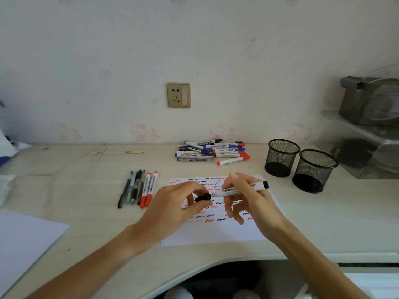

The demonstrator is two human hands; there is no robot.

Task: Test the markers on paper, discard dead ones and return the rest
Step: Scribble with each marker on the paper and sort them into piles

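Two black mesh pen cups (301, 164) stand upright and side by side on the right part of the table (323, 223), with clear plastic storage boxes (367, 147) behind them against the wall. A wall socket (178, 95) sits above the table's back edge. A blank sheet (23, 240) lies at the left front.

A pile of markers (212, 151) with blue, red and black ends lies near the wall. A separate row of pens and two red markers (138, 188) lies left of the test paper (216, 231). The test paper lies flat at centre front, covered in short red, blue and black squiggles; both hands partly hide its upper half.

The right hand (248, 197) grips a white marker (239, 188) with a black end plug, held nearly level above the paper. The left hand (183, 203) pinches the black cap (203, 197) at the marker's tip end. Whether the cap is seated on or clear of the tip cannot be told.
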